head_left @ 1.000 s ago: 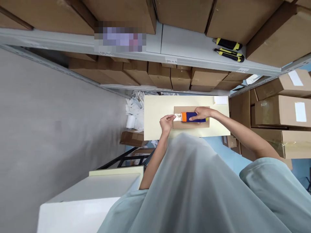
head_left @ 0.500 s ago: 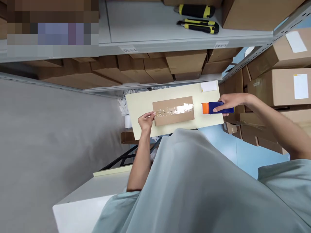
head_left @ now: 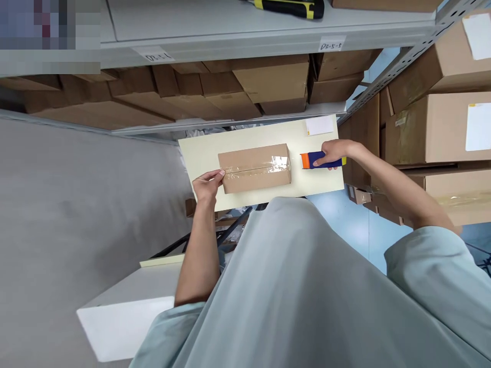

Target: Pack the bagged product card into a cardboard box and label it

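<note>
A long cardboard box (head_left: 253, 181) lies on the cream tabletop (head_left: 199, 153), with shiny clear tape along the seam on its top. My left hand (head_left: 207, 185) is closed at the box's left end, thumb and fingertips pinched on its edge by the end of the tape. My right hand (head_left: 335, 151) is wrapped round a blue and orange tape dispenser (head_left: 311, 160). The dispenser's orange end points at the box, a small gap away from its right end.
A white label (head_left: 319, 125) lies at the tabletop's back right. Behind it stands a grey metal shelf (head_left: 230, 43) with several cardboard boxes (head_left: 274, 79) and a yellow-black utility knife (head_left: 291, 7). Stacked cartons (head_left: 445, 128) are on the right, and a white cabinet (head_left: 126, 322) at lower left.
The whole view has shifted, so the table and box appear further left and higher. A yellow part now shows at the dispenser's rear. Both hands keep about the same places at the box.
</note>
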### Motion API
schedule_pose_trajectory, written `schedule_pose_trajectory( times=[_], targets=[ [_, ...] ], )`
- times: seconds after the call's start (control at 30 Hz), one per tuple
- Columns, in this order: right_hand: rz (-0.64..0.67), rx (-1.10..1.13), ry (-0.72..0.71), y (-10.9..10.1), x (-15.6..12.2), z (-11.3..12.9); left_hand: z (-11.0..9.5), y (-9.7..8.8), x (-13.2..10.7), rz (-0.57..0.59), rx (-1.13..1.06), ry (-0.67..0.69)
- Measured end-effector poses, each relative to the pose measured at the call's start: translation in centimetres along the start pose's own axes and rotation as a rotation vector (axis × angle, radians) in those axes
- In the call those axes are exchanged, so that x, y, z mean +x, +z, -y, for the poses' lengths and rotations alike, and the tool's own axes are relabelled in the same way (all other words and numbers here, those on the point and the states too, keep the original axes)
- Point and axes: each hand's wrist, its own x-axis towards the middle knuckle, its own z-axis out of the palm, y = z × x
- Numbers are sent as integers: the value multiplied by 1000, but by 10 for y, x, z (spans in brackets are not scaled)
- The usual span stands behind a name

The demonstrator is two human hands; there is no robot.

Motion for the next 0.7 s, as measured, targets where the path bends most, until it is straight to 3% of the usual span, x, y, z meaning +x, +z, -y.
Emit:
schedule_pose_trajectory(
  times=[0.17, 0.4, 0.57, 0.7],
  targets=[
    [-235, -201, 65, 26, 30, 32, -2, 2, -5, 0, 7, -7],
    [-474, -103, 214, 82, 67, 64, -4, 3, -8, -7, 47, 1],
    [-528, 66, 264, 111, 57, 53, -7, 3, -11, -1, 289, 119],
    [-670, 176, 282, 115, 29, 46, -19, 13, -33, -155, 476, 348]
  ],
)
